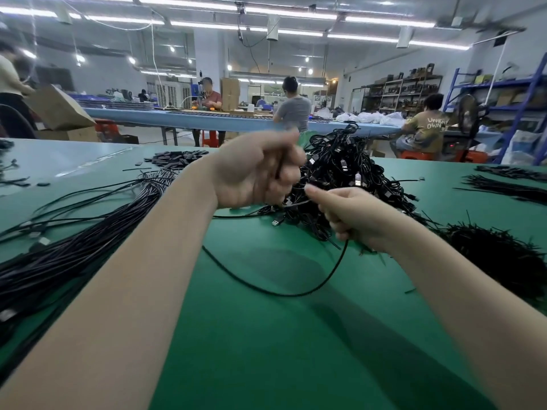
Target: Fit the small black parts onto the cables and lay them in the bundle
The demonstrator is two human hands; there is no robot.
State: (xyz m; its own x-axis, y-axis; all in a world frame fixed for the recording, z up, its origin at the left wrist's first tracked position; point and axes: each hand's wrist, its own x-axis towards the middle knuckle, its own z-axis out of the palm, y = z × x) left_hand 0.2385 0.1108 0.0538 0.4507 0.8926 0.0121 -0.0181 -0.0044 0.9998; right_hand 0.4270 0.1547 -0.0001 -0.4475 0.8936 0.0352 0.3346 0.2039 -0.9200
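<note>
My left hand (257, 173) is raised over the green table (266, 335), blurred, its fingers curled round a thin black cable. My right hand (352, 214) pinches the same black cable (284, 292), which loops down over the table in front of me. Behind both hands rises a tangled heap of black USB cables (352, 173). A long bundle of straight black cables (74, 247) lies at the left. A pile of small black parts (177, 159) sits at the far left-centre.
Black cable ties lie in a heap (497, 255) at the right, with more strips (509, 184) further back right. Other people work at a long blue table (177, 118) behind. Blue shelving (529, 93) stands at the far right.
</note>
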